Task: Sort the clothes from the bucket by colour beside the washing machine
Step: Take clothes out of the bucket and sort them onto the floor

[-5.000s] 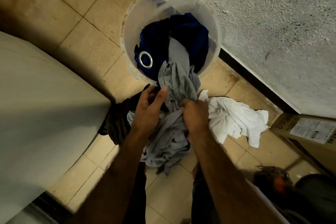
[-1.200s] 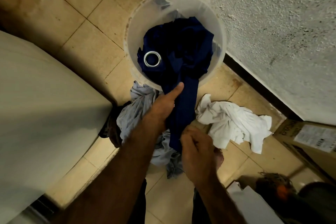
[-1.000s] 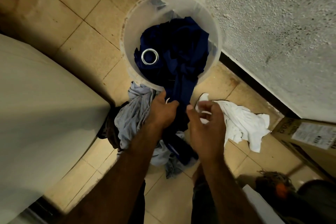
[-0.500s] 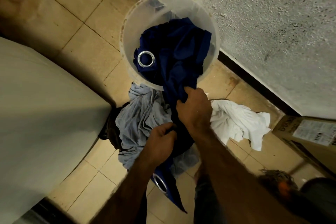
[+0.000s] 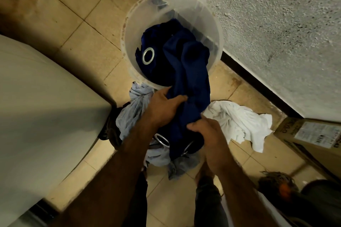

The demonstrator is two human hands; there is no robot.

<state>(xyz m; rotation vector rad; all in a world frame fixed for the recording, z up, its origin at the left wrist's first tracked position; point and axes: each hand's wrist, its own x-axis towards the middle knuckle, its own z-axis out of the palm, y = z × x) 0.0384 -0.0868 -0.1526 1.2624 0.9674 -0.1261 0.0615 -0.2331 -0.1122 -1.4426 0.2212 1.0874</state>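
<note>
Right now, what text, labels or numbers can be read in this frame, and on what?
Box: dark printed letters on its side, turned and blurred, unreadable.
Label on box: barcode and fine print, too small to read.
No other text shows.

Washing machine point(image 5: 46, 107) cut off at left edge, cardboard box point(image 5: 295, 134) cropped at right, its label point(image 5: 317, 132) unreadable

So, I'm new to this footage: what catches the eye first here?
A dark blue cloth with metal rings spills from the bucket, gripped by the left hand and right hand. A white garment lies to its right, a grey garment to its left.
</note>
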